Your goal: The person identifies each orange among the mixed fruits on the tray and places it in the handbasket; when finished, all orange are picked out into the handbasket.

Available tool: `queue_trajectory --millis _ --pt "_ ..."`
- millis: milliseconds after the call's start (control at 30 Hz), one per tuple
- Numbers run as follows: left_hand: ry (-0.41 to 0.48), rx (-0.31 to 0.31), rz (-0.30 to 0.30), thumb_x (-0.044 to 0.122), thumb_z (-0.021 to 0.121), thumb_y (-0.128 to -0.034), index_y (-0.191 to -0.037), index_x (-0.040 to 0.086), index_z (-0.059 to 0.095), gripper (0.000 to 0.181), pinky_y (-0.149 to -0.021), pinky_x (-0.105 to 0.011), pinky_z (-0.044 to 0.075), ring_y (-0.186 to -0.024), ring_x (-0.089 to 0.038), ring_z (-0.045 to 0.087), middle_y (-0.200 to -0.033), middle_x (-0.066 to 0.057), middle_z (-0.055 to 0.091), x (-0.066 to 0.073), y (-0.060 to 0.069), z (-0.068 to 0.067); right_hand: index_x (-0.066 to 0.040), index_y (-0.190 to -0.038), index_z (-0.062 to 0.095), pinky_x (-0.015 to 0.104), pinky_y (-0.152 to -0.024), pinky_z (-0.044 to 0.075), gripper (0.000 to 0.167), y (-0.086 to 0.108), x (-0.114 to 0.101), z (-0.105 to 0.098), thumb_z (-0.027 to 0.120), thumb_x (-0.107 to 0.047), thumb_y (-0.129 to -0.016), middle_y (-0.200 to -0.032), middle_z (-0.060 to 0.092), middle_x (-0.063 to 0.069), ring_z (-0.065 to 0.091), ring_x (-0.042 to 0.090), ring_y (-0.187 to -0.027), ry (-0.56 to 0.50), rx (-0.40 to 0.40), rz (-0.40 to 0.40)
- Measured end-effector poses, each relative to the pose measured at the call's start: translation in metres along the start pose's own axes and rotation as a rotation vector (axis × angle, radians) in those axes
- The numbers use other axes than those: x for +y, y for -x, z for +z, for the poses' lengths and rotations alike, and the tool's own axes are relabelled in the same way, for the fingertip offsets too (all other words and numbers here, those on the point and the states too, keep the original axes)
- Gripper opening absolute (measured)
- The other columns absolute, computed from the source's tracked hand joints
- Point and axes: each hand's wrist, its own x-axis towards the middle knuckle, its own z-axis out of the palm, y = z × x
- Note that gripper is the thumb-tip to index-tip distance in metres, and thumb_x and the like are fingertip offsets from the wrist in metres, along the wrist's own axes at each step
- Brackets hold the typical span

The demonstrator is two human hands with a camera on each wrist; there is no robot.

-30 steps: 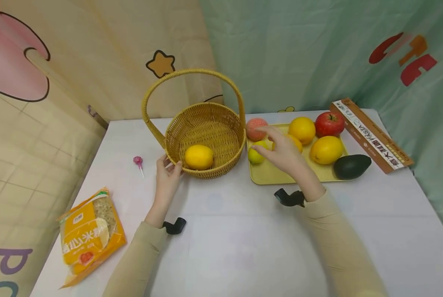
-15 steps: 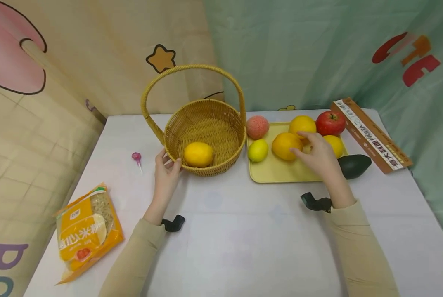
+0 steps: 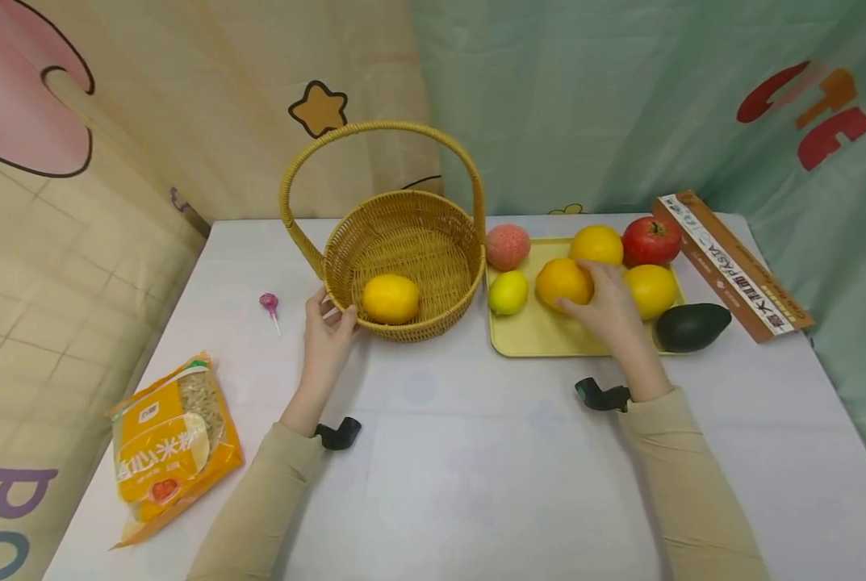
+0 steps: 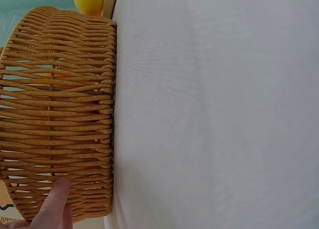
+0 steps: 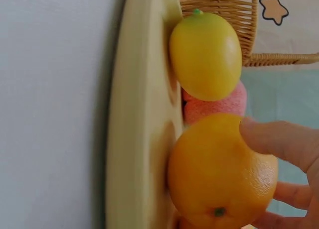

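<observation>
A wicker basket [image 3: 443, 323] with a tall handle stands at the back of the table, a yellow oval fruit [image 3: 391, 298] lying inside it. My left hand [image 3: 327, 335] holds the basket's near left rim; in the left wrist view one finger presses the woven wall. On the yellow tray [image 3: 523, 343], my right hand [image 3: 612, 307] grips an orange [image 3: 563, 282], with the thumb on one side and fingers on the other, as the right wrist view shows [image 5: 222, 171]. A small lemon-like fruit [image 3: 508, 292] sits to the orange's left.
Around the tray are a pink peach-like fruit [image 3: 508, 247], another orange [image 3: 596, 245], a red pomegranate [image 3: 652, 240], a yellow fruit [image 3: 652, 292] and a dark green avocado [image 3: 692, 327]. A pasta box [image 3: 734, 266] lies right. Left are a lollipop [image 3: 269, 303] and an orange grain bag [image 3: 174, 452].
My right hand went right past the orange, then came back left and closed round it. The left hand has stayed at the basket rim.
</observation>
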Motion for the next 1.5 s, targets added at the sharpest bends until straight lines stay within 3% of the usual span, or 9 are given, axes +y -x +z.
queue_trajectory --millis 467,800,1200,1367,1500 --pt "0.004 -0.002 -0.020 0.015 0.050 -0.1013 -0.154 0.007 0.015 0.064 -0.103 -0.045 0.052 -0.121 -0.031 0.050 -0.147 -0.022 0.033 0.000 0.001 -0.001 -0.001 -0.152 0.028 0.065 -0.113 0.031 0.080 -0.006 -0.004 0.011 0.072 -0.027 -0.089 -0.145 0.027 0.032 0.036 0.049 -0.127 -0.012 0.038 0.054" --pt "-0.017 -0.027 -0.024 0.015 0.049 -0.1015 -0.154 0.007 0.015 0.064 -0.104 -0.045 0.051 -0.122 -0.033 0.050 -0.147 -0.023 0.032 0.003 0.000 -0.003 0.002 -0.149 0.030 0.064 -0.113 0.032 0.081 -0.006 0.000 0.015 0.074 -0.027 -0.087 -0.145 0.027 0.031 0.036 0.049 -0.127 -0.035 0.066 0.084" --pt "-0.045 -0.045 -0.005 0.012 0.049 -0.1008 -0.155 0.008 0.016 0.064 -0.103 -0.045 0.052 -0.119 -0.033 0.052 -0.145 -0.024 0.035 0.000 -0.005 -0.002 0.005 -0.142 0.037 0.060 -0.113 0.034 0.079 -0.002 0.000 0.023 0.078 -0.024 -0.081 -0.141 0.037 0.031 0.039 0.046 -0.126 -0.089 0.145 0.084" --pt "-0.064 -0.055 -0.009 0.014 0.050 -0.1010 -0.156 0.009 0.016 0.065 -0.103 -0.045 0.052 -0.122 -0.033 0.051 -0.146 -0.023 0.035 0.000 -0.003 -0.003 0.002 -0.143 0.037 0.056 -0.114 0.035 0.080 0.002 -0.013 0.017 0.079 -0.026 -0.081 -0.142 0.041 0.025 0.039 0.041 -0.126 -0.181 0.180 0.073" --pt "-0.069 -0.064 -0.006 0.016 0.049 -0.1011 -0.156 0.010 0.016 0.064 -0.105 -0.046 0.051 -0.123 -0.033 0.050 -0.147 -0.022 0.034 0.002 0.000 -0.005 -0.001 -0.143 0.038 0.054 -0.110 0.041 0.080 0.006 -0.038 0.007 0.080 -0.027 -0.081 -0.140 0.044 0.020 0.043 0.036 -0.125 -0.255 0.189 0.007"
